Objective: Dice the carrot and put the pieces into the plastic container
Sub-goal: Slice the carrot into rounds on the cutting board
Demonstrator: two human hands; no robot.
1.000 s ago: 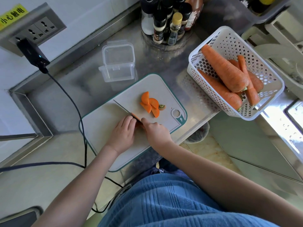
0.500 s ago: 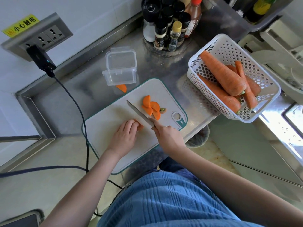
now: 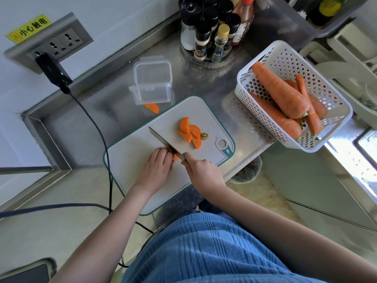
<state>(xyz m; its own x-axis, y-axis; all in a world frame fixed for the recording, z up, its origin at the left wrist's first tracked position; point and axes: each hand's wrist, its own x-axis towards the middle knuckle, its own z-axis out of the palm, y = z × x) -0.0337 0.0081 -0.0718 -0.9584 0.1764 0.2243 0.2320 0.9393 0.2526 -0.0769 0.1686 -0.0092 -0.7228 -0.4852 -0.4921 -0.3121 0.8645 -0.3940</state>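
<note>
**A:** Where does the cutting stand?

**B:** The right hand point(image 3: 201, 170) is wrapped round the handle of the knife point(image 3: 163, 139), and the blade is down on the carrot piece point(image 3: 175, 157) again; half a second ago it was lifted clear above the cutting board point(image 3: 130, 160). The left hand point(image 3: 157, 169) lies over that piece with its fingers curled, pinning it right beside the blade. Only a sliver of orange shows between the two hands.

**A:** So another cut is starting?

**B:** I'd judge so. The blade dropped back onto the same piece the left hand never let go of.

**A:** And the rest of the carrot?

**B:** A small heap of half-round slices point(image 3: 188, 132) sits further up the board, with the green stem end point(image 3: 204, 136) just beside it. One stray slice point(image 3: 152, 108) lies on the counter point(image 3: 204, 92), touching the front of the plastic container point(image 3: 152, 86). It was not there a second ago, so it seems to have jumped off the board.

**A:** Anything in the container yet?

**B:** It looks empty, lid flipped open behind it. These are slices, not dice, so most of the job remains. More whole carrots wait in the white basket point(image 3: 271, 54).
</note>
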